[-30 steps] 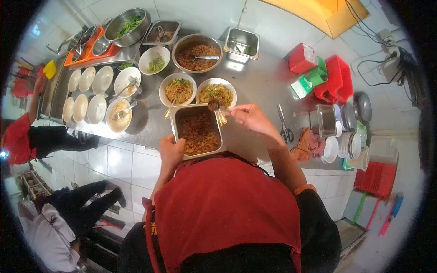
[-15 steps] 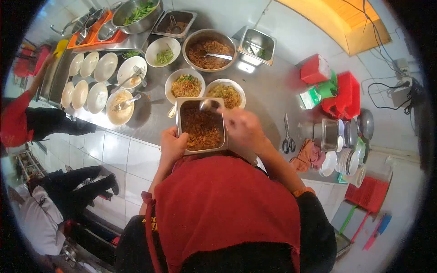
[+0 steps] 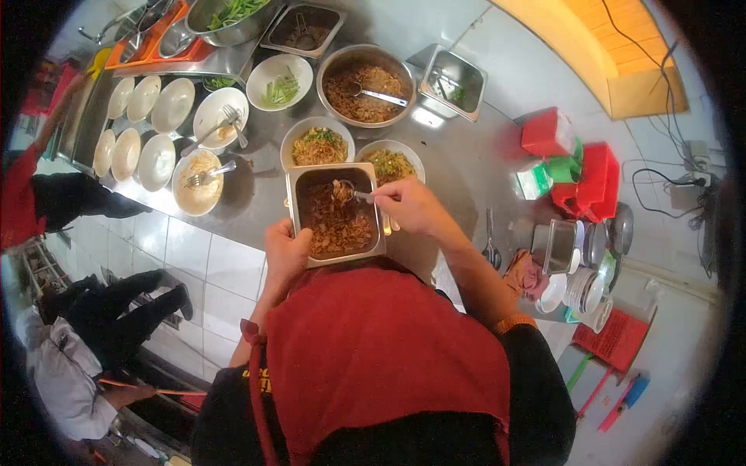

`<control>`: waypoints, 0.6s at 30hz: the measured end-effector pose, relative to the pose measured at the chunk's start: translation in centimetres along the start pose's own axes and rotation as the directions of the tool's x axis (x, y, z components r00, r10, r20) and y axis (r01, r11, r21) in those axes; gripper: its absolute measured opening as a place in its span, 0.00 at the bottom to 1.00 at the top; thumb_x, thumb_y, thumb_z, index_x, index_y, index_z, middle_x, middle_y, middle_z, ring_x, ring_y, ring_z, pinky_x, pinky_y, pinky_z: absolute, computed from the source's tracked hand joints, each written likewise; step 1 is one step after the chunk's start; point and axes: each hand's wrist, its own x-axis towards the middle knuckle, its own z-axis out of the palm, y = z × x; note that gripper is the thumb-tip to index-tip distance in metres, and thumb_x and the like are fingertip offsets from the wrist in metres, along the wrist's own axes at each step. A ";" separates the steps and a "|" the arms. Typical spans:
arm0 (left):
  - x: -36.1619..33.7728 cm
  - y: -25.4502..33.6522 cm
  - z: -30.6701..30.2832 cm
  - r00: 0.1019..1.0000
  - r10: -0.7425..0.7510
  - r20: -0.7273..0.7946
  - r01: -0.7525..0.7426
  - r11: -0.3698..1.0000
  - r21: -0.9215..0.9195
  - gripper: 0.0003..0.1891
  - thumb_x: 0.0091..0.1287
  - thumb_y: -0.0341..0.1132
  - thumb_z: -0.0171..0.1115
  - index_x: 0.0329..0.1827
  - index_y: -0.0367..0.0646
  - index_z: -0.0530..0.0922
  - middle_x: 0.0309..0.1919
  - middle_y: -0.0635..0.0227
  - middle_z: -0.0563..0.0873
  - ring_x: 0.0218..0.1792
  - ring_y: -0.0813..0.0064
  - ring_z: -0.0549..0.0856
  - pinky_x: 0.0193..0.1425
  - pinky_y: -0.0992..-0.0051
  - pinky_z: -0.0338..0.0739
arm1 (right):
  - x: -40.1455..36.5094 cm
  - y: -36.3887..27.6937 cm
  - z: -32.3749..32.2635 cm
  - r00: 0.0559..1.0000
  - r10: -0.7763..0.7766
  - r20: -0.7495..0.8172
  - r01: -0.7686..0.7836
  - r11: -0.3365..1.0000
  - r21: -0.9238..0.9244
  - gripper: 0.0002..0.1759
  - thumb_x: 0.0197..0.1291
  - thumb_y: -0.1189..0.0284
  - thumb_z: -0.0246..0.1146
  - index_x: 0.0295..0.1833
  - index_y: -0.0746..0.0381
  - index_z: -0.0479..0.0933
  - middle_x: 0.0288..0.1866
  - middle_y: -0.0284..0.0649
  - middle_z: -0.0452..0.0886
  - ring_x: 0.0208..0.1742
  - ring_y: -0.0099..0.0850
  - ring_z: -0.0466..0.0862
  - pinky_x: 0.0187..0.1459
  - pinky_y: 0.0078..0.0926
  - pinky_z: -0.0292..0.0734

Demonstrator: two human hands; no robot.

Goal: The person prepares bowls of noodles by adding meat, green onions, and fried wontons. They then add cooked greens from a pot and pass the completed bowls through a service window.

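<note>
My left hand [image 3: 287,252] grips the left side of a square steel container [image 3: 346,258], thumb over the rim. Inside lies brown minced topping [image 3: 338,233]. My right hand [image 3: 412,206] is closed around the handle of a spoon [image 3: 362,196]; its bowl carries brown topping above the container's contents. Just beyond the container stand two bowls of noodles: one [image 3: 317,146] dotted with green and brown bits, and another [image 3: 388,165] partly behind the container and my right hand.
Behind are a large steel bowl [image 3: 367,115] of topping, a bowl of greens [image 3: 280,91] and a steel tub [image 3: 458,105]. Several pale bowls [image 3: 172,105] line the left. Scissors [image 3: 491,247], red baskets [image 3: 594,182] and stacked dishes sit right. Co-workers [image 3: 66,373] stand left.
The spoon, blurred before, now shows topping in its bowl over the container, with my right hand slightly lower. A co-worker's arm at lower left now holds a long orange stick.
</note>
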 end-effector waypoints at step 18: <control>0.6 4.7 2.1 0.978 -0.050 0.204 0.061 0.997 -0.047 0.07 0.56 0.26 0.56 0.31 0.30 0.81 0.23 0.73 0.81 0.24 0.87 0.75 0.25 0.80 0.68 | 0.5 -0.1 -4.5 0.526 -0.631 -0.571 0.378 0.774 -0.507 0.17 0.58 0.72 0.62 0.55 0.53 0.81 0.28 0.40 0.78 0.32 0.41 0.82 0.32 0.36 0.78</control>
